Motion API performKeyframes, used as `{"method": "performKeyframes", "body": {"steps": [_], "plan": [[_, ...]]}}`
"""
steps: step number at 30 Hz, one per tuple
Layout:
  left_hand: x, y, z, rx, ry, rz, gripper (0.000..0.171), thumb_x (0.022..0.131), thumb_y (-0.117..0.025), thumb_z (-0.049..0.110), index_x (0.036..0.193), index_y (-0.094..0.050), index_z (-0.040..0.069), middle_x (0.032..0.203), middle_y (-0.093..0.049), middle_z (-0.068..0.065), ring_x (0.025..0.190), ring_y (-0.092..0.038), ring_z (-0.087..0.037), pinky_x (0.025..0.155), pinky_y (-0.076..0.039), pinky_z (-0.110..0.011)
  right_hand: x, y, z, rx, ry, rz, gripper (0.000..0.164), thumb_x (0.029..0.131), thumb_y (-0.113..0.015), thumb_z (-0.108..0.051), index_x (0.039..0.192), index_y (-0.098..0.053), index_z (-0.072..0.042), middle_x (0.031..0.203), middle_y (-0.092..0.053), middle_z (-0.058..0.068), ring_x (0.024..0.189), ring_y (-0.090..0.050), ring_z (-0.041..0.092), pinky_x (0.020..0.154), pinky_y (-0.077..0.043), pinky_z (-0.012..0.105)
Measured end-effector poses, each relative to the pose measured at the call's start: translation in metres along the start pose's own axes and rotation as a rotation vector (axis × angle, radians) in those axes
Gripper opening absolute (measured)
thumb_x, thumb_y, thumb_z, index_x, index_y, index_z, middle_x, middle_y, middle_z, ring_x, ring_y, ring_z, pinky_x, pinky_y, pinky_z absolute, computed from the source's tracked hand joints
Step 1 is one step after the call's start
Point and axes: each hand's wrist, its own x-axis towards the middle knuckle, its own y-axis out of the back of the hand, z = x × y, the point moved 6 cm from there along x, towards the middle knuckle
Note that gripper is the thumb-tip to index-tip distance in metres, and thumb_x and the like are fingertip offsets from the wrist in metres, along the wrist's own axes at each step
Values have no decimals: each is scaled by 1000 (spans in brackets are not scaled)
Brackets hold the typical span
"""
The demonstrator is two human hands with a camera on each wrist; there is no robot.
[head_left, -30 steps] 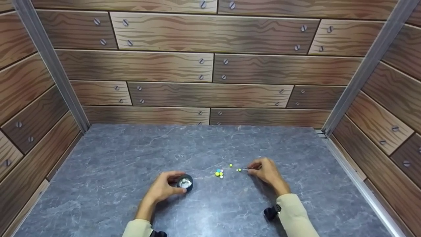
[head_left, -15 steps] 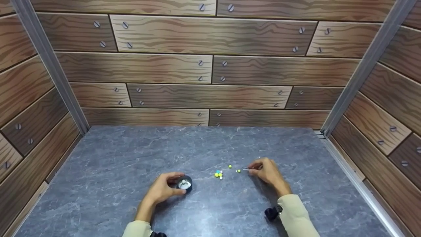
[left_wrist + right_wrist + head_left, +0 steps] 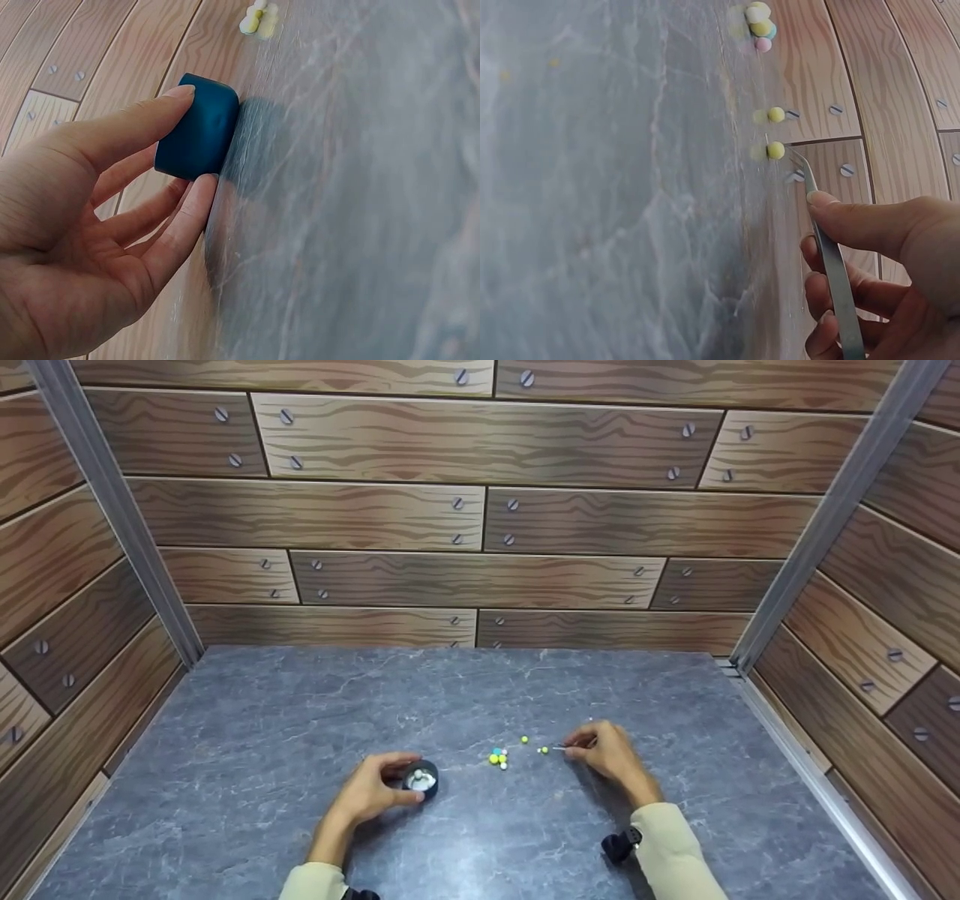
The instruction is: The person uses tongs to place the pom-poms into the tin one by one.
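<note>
"Beige sleeves [image 3: 679, 847] come in nearest us, with a black device [image 3: 621, 846] at the right wrist. What are the hands doing?"

"Left hand [image 3: 371, 787] first: thumb on one side, fingers on the other, it holds a small round cup [image 3: 195, 127], which stands on the table, dark blue on its outer wall."

"Anything inside it?"

"One pale ball [image 3: 418, 774], against a shiny interior."

"And the right hand [image 3: 611, 751]?"

"Pinching metal tweezers [image 3: 832, 270], thumb laid along one arm. The tips point at a yellow ball [image 3: 776, 150] on the table, just beside it. Touching or not, I can't tell."

"Other balls?"

"Between the cup and the tweezers sits a little cluster [image 3: 498, 758], yellow, blue and pale ones together. One more yellow-green ball [image 3: 524, 739] lies a bit farther out, by itself."

"Beyond that?"

"Grey marbled table [image 3: 300, 697], then the wood-plank wall [image 3: 480, 517], between metal posts [image 3: 112, 510]."
</note>
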Motion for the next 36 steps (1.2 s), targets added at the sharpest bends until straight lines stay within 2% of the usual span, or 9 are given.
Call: {"method": "performKeyframes", "body": {"steps": [9,15,23,29,36], "plan": [[0,0,1,11,-15,0,58,77,-90,7,130,-69,1,127,-72,-22,114,-68,-37,101,-53,-56,0,-1,-2,-5,48,-13,8,81,-86,-9,87,-81,-7,82,-79,9,71,-65,12,66,-50,24],[0,0,1,24,-1,4,58,77,-90,8,130,-69,2,127,-72,-21,115,-68,-36,102,-53,-56,-1,0,-2,-1,19,2,5,82,-84,-7,86,-81,-7,82,-78,9,69,-61,9,65,-47,23],[2,-2,-1,30,20,5,58,76,-90,9,130,-70,4,126,-72,-18,115,-68,-34,102,-52,-55,0,0,-8,-8,5,8,4,84,-83,-8,86,-82,-9,82,-78,7,71,-63,11,67,-50,27],[2,-1,-1,38,6,0,58,76,-90,9,130,-70,3,126,-73,-19,115,-68,-35,101,-53,-55,0,-4,-22,3,66,5,4,84,-83,-8,88,-82,-10,83,-79,7,71,-61,12,65,-47,23],[2,-1,-3,35,16,4,58,77,-90,11,131,-69,4,128,-72,-17,116,-68,-35,102,-52,-55,3,-11,-44,30,150,2,5,83,-82,-5,87,-82,-9,80,-78,7,67,-58,6,62,-46,20]]}}
